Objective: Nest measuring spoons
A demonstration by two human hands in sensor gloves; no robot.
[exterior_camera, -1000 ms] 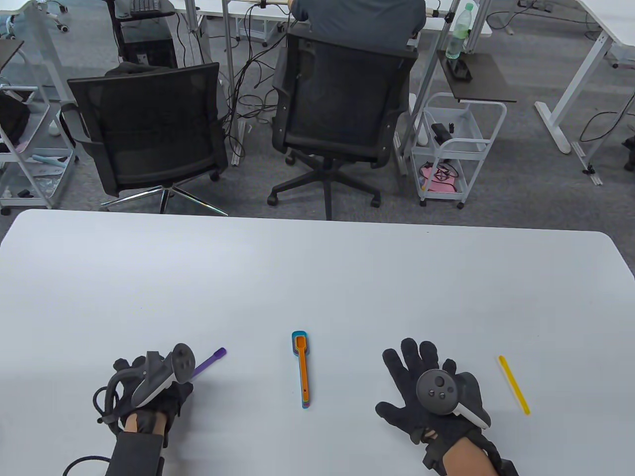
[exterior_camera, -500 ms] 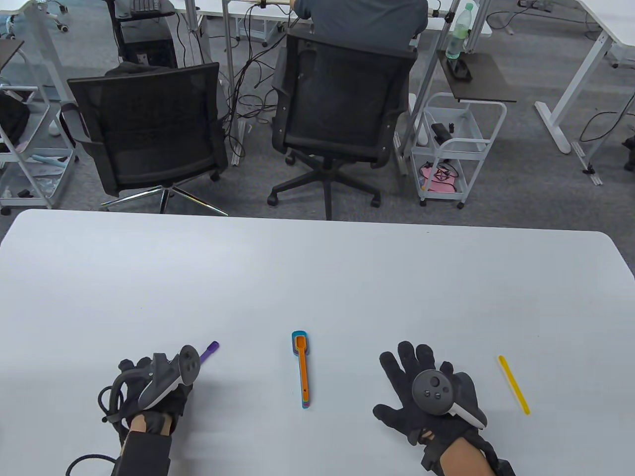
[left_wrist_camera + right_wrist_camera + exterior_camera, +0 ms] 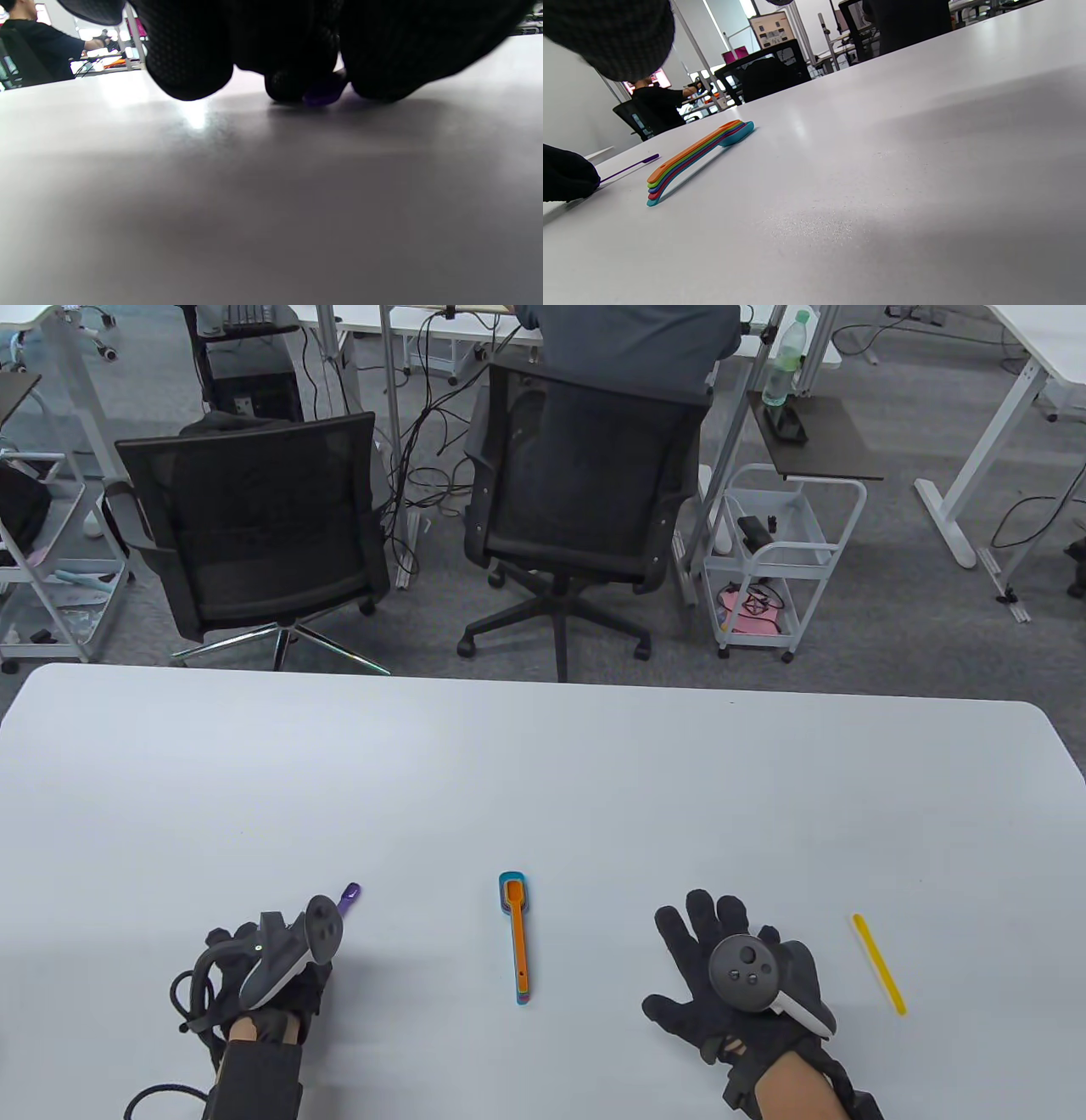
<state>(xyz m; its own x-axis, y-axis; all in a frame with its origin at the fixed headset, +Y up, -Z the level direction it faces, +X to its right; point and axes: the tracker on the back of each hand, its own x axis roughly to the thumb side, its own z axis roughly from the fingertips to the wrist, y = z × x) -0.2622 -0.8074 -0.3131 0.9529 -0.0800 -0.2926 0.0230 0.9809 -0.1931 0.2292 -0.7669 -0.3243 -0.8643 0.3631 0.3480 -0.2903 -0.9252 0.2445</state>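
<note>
The fingers (image 3: 186, 63) of the left hand (image 3: 271, 976) are curled down onto the bench (image 3: 543, 780) and close round the purple spoon (image 3: 349, 895); the left wrist view shows a dark purple bit of it pinched between two fingertips right at the bench surface, while in the table view only its far end pokes out past the tracker (image 3: 288, 946) strapped to that hand. The right hand (image 3: 734, 976) lies flat on the bench with its fingers (image 3: 700, 912) spread and straight, holding nothing, its own tracker (image 3: 751, 971) on its back. Between the two hands, apart from both, lies the nested stack of spoons (image 3: 516, 937): an orange one on top, with green, blue, red and teal layers showing at the handle end in the right wrist view, bowls pointing away from the person. To the right of the right hand, near but not touching it, a yellow stick (image 3: 879, 963) lies alone on the bench at a slight slant. Beyond the bench's far edge stand two black office chairs (image 3: 254, 517), one with a person (image 3: 628, 339) seated in it facing away, and a white trolley (image 3: 780, 551).
</note>
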